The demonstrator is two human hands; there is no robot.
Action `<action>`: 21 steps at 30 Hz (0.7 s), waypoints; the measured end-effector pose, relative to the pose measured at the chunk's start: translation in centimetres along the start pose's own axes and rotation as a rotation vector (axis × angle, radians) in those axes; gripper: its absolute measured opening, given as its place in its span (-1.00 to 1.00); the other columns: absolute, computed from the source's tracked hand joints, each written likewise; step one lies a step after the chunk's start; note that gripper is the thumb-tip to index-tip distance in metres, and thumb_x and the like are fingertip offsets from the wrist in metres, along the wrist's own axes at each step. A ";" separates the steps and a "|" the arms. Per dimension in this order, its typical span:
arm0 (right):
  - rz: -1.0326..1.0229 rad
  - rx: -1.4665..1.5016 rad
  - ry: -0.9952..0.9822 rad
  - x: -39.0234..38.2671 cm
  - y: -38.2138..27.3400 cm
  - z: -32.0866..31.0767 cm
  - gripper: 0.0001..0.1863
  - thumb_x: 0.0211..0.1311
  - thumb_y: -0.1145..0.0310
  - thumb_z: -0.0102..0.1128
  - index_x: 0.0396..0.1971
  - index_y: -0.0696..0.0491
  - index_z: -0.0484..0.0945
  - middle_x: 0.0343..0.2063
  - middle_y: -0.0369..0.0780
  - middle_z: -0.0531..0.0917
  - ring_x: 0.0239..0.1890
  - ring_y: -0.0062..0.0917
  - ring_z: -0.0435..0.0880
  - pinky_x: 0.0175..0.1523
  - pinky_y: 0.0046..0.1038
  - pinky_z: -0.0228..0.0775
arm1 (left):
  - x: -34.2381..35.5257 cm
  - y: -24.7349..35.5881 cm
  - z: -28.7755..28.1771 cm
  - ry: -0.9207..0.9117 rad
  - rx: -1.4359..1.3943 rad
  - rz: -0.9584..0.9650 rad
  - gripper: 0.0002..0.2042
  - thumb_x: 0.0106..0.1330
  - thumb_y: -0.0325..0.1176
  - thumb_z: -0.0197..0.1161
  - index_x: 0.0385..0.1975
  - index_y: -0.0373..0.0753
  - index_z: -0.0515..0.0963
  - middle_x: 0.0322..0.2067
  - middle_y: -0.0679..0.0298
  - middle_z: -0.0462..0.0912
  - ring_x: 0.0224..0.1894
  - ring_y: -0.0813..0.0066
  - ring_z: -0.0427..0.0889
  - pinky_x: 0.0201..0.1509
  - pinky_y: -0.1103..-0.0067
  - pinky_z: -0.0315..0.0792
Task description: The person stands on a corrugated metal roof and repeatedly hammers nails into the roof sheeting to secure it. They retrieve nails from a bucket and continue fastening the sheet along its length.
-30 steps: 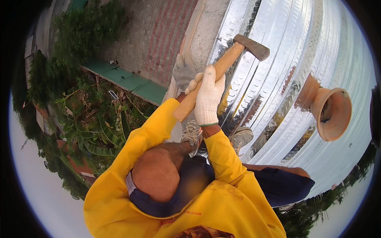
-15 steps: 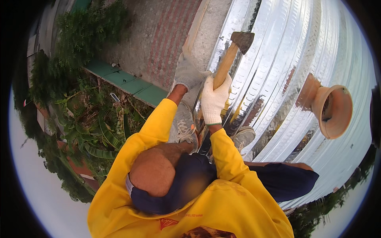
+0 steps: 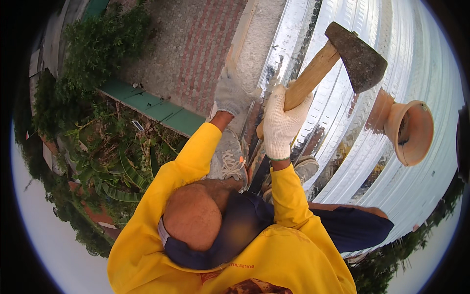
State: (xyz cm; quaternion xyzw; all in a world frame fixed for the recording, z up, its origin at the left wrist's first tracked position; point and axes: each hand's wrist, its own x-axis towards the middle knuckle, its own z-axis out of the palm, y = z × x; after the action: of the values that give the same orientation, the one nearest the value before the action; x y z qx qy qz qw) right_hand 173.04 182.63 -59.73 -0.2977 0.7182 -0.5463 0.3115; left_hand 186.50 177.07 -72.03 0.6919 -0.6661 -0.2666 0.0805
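Observation:
My right hand [image 3: 285, 122], in a cream knitted glove, is closed around the wooden handle of a hatchet [image 3: 359, 59]. The hatchet's dark, worn metal head is raised above the shiny metal sheets [image 3: 338, 105], and the handle's lower end pokes out below my fist. In a grey glove, my left hand [image 3: 235, 93] lies along the wall's light ledge [image 3: 264, 41], thumb stretched out toward the sheet edge. The left fingertips reach the end of a wooden strip [image 3: 241, 41]; their contact with it is unclear.
An orange-brown clay-coloured pot [image 3: 410, 132] stands on the metal sheets at the right. My grey shoe [image 3: 230, 159] rests beside the sheet edge. Beyond the ledge, a paved yard [image 3: 196, 54], a green beam [image 3: 152, 105] and leafy plants [image 3: 107, 157] lie below at left.
My right hand has moved up and to the right, lifting the hatchet so its head appears larger and nearer. My left hand has stayed at about the same place on the ledge.

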 end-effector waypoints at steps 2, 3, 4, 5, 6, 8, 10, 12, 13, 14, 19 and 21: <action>0.086 0.041 0.037 -0.2 0.5 0.7 -0.67 0.70 0.37 0.45 0.23 0.21 0.60 -0.12 -0.07 0.83 -0.04 -0.33 0.91 0.15 -0.24 0.71 | 0.0 -0.3 0.3 0.019 0.016 0.017 0.45 0.14 0.29 0.85 0.84 -0.38 0.03 0.65 -0.41 0.37 0.68 -0.39 0.45 0.74 0.00 0.49; 0.099 0.071 0.062 -0.3 1.0 1.3 -0.69 0.70 0.37 0.46 0.21 0.20 0.61 -0.13 -0.08 0.83 -0.04 -0.33 0.91 0.15 -0.25 0.71 | 0.0 -0.5 0.5 0.024 0.013 0.025 0.45 0.14 0.30 0.85 0.83 -0.38 0.03 0.65 -0.41 0.36 0.68 -0.40 0.45 0.74 0.00 0.48; 0.109 -0.118 0.014 0.0 1.6 2.1 -0.68 0.74 0.28 0.45 0.21 0.16 0.60 -0.20 -0.22 0.72 -0.18 -0.54 0.76 -0.02 -0.33 0.67 | 0.2 -0.6 0.7 0.016 0.016 0.018 0.45 0.14 0.31 0.85 0.83 -0.38 0.04 0.65 -0.42 0.36 0.68 -0.41 0.45 0.74 -0.01 0.48; 0.291 -0.264 -0.097 0.0 2.1 2.6 -0.69 0.73 0.27 0.42 0.16 0.17 0.62 -0.16 -0.15 0.76 -0.20 -0.45 0.78 0.03 -0.28 0.67 | 0.1 -0.8 0.8 0.029 0.010 0.028 0.44 0.13 0.31 0.84 0.82 -0.38 0.04 0.65 -0.42 0.36 0.67 -0.41 0.46 0.74 -0.01 0.49; 0.236 -0.288 -0.131 0.3 2.5 3.0 -0.68 0.73 0.26 0.40 0.16 0.19 0.62 -0.16 -0.11 0.77 -0.20 -0.43 0.79 0.03 -0.26 0.68 | 0.3 -0.8 0.9 0.029 0.010 0.019 0.44 0.13 0.32 0.84 0.81 -0.38 0.05 0.66 -0.43 0.35 0.66 -0.42 0.46 0.73 -0.01 0.49; 0.247 -0.321 -0.146 0.4 2.8 2.9 -0.68 0.72 0.26 0.40 0.17 0.19 0.62 -0.17 -0.09 0.78 -0.19 -0.40 0.82 0.03 -0.24 0.70 | 0.4 -0.9 0.9 0.037 -0.003 0.008 0.44 0.13 0.33 0.84 0.80 -0.39 0.06 0.66 -0.44 0.34 0.65 -0.44 0.47 0.72 0.00 0.50; 0.252 -0.307 -0.125 0.1 2.6 2.1 -0.70 0.72 0.28 0.41 0.17 0.17 0.63 -0.19 -0.12 0.78 -0.19 -0.39 0.84 0.02 -0.21 0.71 | 0.3 -0.9 0.7 -0.031 -0.021 -0.068 0.43 0.12 0.34 0.84 0.78 -0.39 0.07 0.65 -0.45 0.34 0.64 -0.46 0.48 0.71 0.00 0.52; 0.115 -0.109 -0.024 -0.4 2.6 1.2 -0.74 0.72 0.32 0.44 0.15 0.16 0.64 -0.20 -0.17 0.77 -0.19 -0.41 0.83 0.01 -0.22 0.71 | 0.2 -0.7 0.4 0.033 -0.001 0.023 0.44 0.11 0.36 0.84 0.77 -0.45 0.10 0.63 -0.45 0.37 0.63 -0.43 0.50 0.70 0.04 0.53; 0.005 -0.009 0.029 -0.6 2.9 1.1 -0.75 0.71 0.33 0.45 0.13 0.15 0.64 -0.21 -0.19 0.76 -0.23 -0.43 0.80 -0.03 -0.23 0.70 | 0.1 -0.6 0.3 0.030 0.016 0.033 0.45 0.11 0.37 0.84 0.77 -0.48 0.11 0.62 -0.45 0.38 0.63 -0.42 0.51 0.70 0.05 0.54; -0.005 0.058 0.068 -0.8 3.3 1.1 -0.77 0.71 0.35 0.46 0.11 0.14 0.64 -0.21 -0.21 0.75 -0.27 -0.46 0.78 -0.07 -0.25 0.69 | 0.0 -0.5 0.1 0.014 0.010 0.020 0.46 0.11 0.38 0.84 0.77 -0.50 0.10 0.61 -0.45 0.39 0.62 -0.40 0.52 0.70 0.06 0.54; 0.381 -0.318 -0.158 0.1 5.9 3.1 -0.77 0.65 0.35 0.39 0.11 0.13 0.66 -0.28 -0.19 0.73 -0.41 -0.55 0.71 -0.25 -0.32 0.64 | 0.2 -0.2 -0.1 -0.040 -0.051 -0.055 0.42 0.16 0.30 0.83 0.83 -0.38 0.07 0.67 -0.33 0.37 0.68 -0.38 0.46 0.72 -0.05 0.49; 0.401 -0.340 -0.139 0.8 5.4 2.8 -0.75 0.67 0.31 0.39 0.12 0.14 0.64 -0.28 -0.23 0.71 -0.43 -0.58 0.69 -0.27 -0.35 0.63 | 0.3 -0.3 0.0 -0.008 -0.069 -0.038 0.42 0.15 0.29 0.83 0.83 -0.38 0.07 0.67 -0.33 0.38 0.68 -0.39 0.45 0.72 -0.04 0.49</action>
State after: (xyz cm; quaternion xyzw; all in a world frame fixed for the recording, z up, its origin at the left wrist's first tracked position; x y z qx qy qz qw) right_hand 174.20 181.61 -65.69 -0.2342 0.8212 -0.3234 0.4075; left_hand 186.76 176.79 -72.24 0.7002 -0.6435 -0.2937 0.0965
